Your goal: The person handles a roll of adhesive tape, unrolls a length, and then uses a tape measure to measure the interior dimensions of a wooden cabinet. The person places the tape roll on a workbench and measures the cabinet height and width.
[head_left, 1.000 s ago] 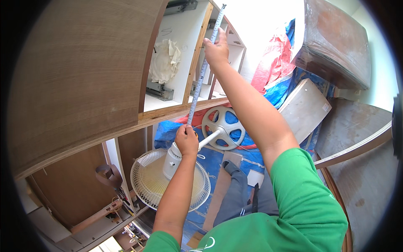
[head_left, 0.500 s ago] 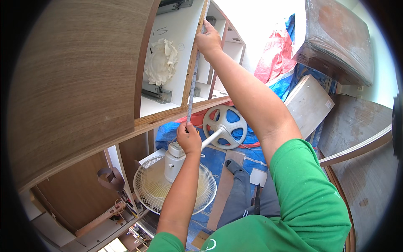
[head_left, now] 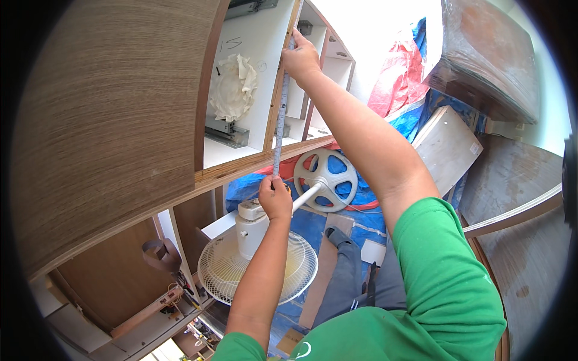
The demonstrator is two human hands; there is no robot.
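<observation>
A tape measure blade [head_left: 279, 114] runs along the front edge of a wooden cabinet divider [head_left: 275, 90]. My right hand [head_left: 301, 59] pinches the blade's far end against the top of the divider. My left hand [head_left: 275, 197] grips the tape's near end at the cabinet's brown lower edge [head_left: 241, 169]. The tape's case is hidden inside that fist. The cabinet [head_left: 253, 48] has white inner panels, and a crumpled white cloth [head_left: 232, 87] lies in the compartment left of the divider.
A white pedestal fan [head_left: 259, 265] lies on its side on blue tarpaulin [head_left: 313, 219], its round base [head_left: 326, 180] just past my left hand. A large brown panel [head_left: 102, 120] fills the left. Wooden boards [head_left: 448, 147] and a red sheet [head_left: 397, 78] lie to the right.
My right hand has slid further up the divider, drawing more tape out. My left hand has stayed at the cabinet's lower edge.
</observation>
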